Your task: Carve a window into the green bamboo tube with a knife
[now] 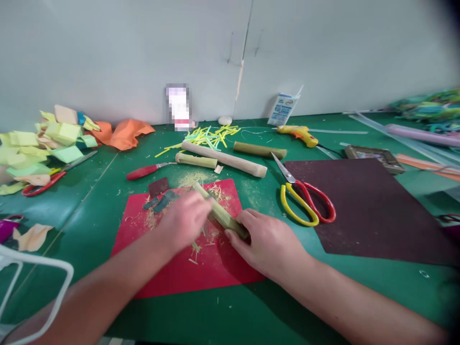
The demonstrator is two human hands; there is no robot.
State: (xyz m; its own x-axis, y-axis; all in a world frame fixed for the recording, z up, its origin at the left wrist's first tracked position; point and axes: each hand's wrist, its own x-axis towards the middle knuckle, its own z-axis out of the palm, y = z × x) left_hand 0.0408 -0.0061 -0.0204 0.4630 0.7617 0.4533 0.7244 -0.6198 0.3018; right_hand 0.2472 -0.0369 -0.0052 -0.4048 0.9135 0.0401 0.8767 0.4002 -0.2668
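Observation:
A green bamboo stick (219,213) lies slanted across a red mat (179,268), with shavings scattered around it. My right hand (268,242) is closed round the stick's near end. My left hand (183,220) is blurred by motion; it lies against the middle of the stick, and I cannot make out its fingers or anything in them. Small dark sandpaper pieces (160,194) rest on the mat just beyond my left hand.
On the green table are yellow-and-red scissors (305,201), a dark sheet (373,211), a pale stick (224,158), two more bamboo pieces (260,150), a red-handled knife (143,171), a glue gun (298,134), yellow strips (208,136), paper scraps (46,143) and red scissors (43,184).

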